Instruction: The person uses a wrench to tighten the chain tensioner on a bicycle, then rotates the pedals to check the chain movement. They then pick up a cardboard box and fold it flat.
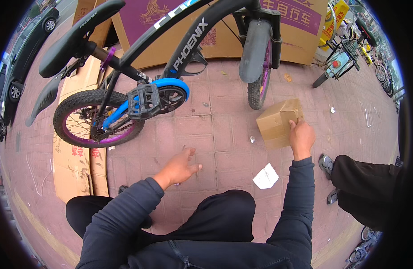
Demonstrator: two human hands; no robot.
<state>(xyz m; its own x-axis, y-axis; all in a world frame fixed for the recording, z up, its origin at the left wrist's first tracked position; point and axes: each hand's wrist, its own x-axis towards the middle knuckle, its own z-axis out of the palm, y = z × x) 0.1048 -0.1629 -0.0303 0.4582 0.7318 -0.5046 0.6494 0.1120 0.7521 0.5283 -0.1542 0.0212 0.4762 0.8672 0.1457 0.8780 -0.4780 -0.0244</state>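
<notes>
A small brown cardboard box (273, 124) sits right of the middle, its top side tilted toward me. My right hand (301, 136) is closed on its right edge. My left hand (179, 167) is held over the paving with thumb and fingers apart and nothing in it. Beyond the hands stands a black bicycle (157, 58) with a blue chain guard (170, 83), a black pedal (144, 99) and purple wheel rims. Its front wheel (259, 92) is just behind the box. A crumpled white paper (265, 176) lies between my arms, nearer the right one.
Flattened cardboard (72, 170) lies under the rear wheel at left. A large printed carton (215, 42) stands behind the bicycle. Another person's legs (363, 179) are close on the right. Parked cars (25, 54) line the far left; a bicycle with a rear light (336, 65) stands far right.
</notes>
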